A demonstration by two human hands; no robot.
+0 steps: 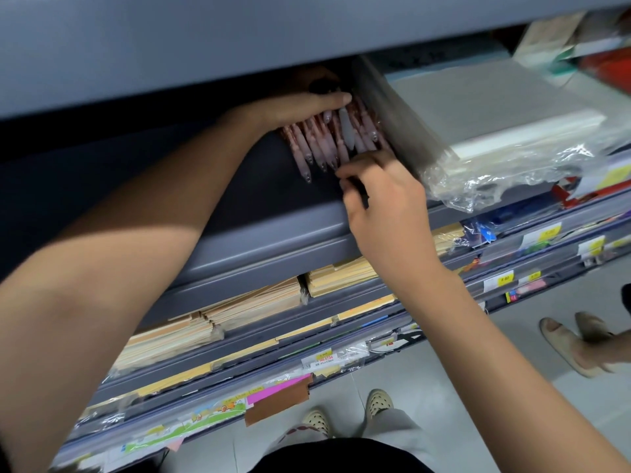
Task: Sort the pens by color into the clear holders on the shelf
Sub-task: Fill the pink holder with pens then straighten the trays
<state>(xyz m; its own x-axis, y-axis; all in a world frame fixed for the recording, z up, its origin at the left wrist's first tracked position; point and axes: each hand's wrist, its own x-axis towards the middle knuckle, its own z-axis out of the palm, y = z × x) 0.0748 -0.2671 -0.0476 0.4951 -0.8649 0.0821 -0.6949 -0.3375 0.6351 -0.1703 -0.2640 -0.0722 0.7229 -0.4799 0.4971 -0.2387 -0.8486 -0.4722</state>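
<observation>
A bundle of several pink-red pens (327, 141) lies on the dark grey shelf (273, 213), tips pointing toward me, beside a clear holder wall (399, 124). My left hand (300, 104) reaches in under the upper shelf and grips the bundle from above; its fingers are hidden behind the pens. A dark shape (321, 85) sits just behind that hand, too shadowed to identify. My right hand (379, 199) is at the pen tips, its fingers curled and pinching a thin dark pen (360, 191).
The upper shelf's grey front (239, 35) hangs low over the pens. Right of the clear wall lie plastic-wrapped paper stacks (512, 110). Lower shelves hold brown envelopes (218, 315) and price tags. Another person's feet (580, 346) stand on the floor at right.
</observation>
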